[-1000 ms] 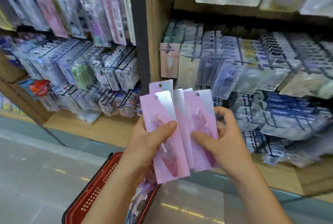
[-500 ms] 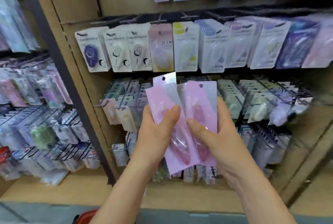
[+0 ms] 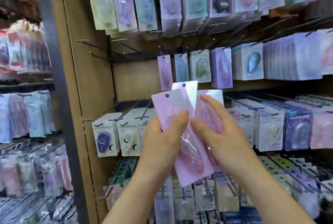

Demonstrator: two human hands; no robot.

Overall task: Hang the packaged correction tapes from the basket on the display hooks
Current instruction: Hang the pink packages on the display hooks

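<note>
Nearest the camera, the left hand (image 3: pixel 160 141) grips a fan of packaged correction tapes (image 3: pixel 191 166) by its left edge, with the thumb pressed flat on the front pack. The right hand (image 3: pixel 225 139) pinches the rightmost pack of the fan between its thumb and half-curled fingers, apparently to peel it away from the others.

The packs are held upright at chest height, just in front of the shelving. Each is a slim pink card with a shiny silver-white strip at the top and a round hang hole (image 3: pixel 167 95) punched through that strip. A clear blister on the card covers an oval pink dispenser.

Just above and behind the fan, a matching pink pack (image 3: pixel 164 72) hangs alone on its hook. It looks like the likely target, though whether it was hung as part of this job cannot be told. To its upper left, several display hooks (image 3: pixel 86 42) stick out bare from the wooden panel (image 3: pixel 90 97).

The task seems to be at an early or middle stage. None of the packs in hand has been hung, and each must go on by its hole. The basket is out of view.
</note>
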